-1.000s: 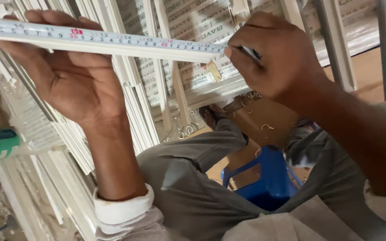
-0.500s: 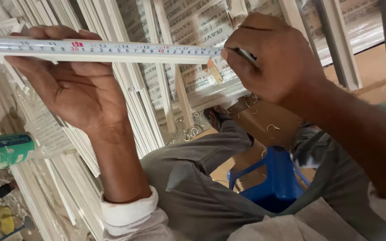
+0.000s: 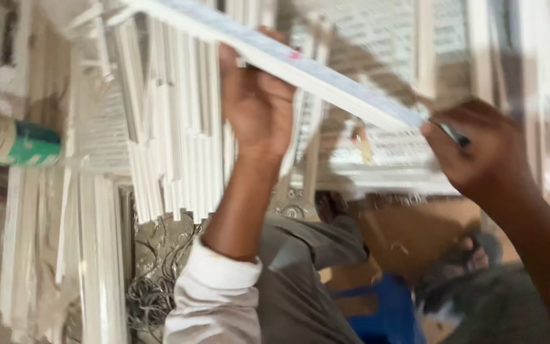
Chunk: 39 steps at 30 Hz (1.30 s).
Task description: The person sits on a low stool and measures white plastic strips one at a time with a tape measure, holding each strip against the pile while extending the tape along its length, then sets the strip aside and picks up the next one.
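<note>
Observation: the person's left hand (image 3: 259, 108) holds a long white strip (image 3: 300, 70), which runs diagonally from upper left down to the right. Faint markings along its face suggest a measuring tape laid against it, but blur prevents confirmation. The left grip is closed around the strip from below, fingers wrapped over its far edge. The right hand (image 3: 472, 156) sits at the strip's lower right end, its grip pinched on a slim dark pen or marker (image 3: 454, 135), tip at or very near the strip's end.

Surroundings: a stack of similar white strips (image 3: 173, 127) lies behind and below the hands. A green tube (image 3: 11, 140) lies at the left edge. A tangle of thin wire (image 3: 154, 280) lies on the floor near the white sleeve cuff (image 3: 224, 267). A blue stool (image 3: 383, 312) shows beneath the person's grey-trousered legs.

Risks, as judged:
1. The strip is supported by 1 hand only, well back from the marked end. Pressure from the pen could flex the free end and displace the mark.
2. The strip is tilted; if a tape lies loose on it, it could slide along the face and falsify the reading.
3. The frame is motion-blurred, suggesting movement, and a mark made in that state may land off line.
4. A dropped strip would fall among the matching stack and be hard to tell apart.
</note>
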{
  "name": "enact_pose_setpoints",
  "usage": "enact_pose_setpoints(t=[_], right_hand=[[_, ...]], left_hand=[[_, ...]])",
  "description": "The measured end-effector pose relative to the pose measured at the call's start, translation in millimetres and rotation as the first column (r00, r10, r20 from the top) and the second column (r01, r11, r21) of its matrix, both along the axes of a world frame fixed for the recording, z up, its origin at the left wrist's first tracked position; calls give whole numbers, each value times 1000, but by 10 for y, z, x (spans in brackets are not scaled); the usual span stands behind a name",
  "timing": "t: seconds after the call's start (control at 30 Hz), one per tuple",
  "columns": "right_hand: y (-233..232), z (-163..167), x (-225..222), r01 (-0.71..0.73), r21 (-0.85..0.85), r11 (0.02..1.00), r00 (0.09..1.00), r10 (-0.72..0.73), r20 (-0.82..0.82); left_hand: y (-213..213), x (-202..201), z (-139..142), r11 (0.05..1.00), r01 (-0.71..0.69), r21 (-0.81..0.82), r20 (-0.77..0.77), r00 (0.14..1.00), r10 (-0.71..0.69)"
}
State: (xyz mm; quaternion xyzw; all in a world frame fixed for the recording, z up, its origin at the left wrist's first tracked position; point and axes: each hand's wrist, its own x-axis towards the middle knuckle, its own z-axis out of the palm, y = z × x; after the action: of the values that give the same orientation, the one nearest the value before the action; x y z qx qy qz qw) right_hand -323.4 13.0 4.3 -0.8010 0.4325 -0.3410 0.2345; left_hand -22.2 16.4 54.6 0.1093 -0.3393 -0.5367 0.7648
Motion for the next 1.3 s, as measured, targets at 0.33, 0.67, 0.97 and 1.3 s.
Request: enact_pose_setpoints(t=[0.33, 0.67, 0.97, 1.3], right_hand=[[-158, -249, 46, 8, -38, 999, 989, -13, -147], [-182, -226, 122, 90, 56, 994, 975, -76, -210], [-122, -183, 115, 110, 123, 986, 985, -92, -143], [-107, -352, -110, 21, 114, 993, 999, -17, -39]], left_hand=[[29, -24, 211, 991, -131, 12, 10, 991, 131], [-1, -8, 236, 987, -138, 81, -31, 990, 141], [-13, -8, 201, 991, -111, 75, -39, 993, 115], [0, 116, -175, 986, -100, 135, -24, 994, 104]])
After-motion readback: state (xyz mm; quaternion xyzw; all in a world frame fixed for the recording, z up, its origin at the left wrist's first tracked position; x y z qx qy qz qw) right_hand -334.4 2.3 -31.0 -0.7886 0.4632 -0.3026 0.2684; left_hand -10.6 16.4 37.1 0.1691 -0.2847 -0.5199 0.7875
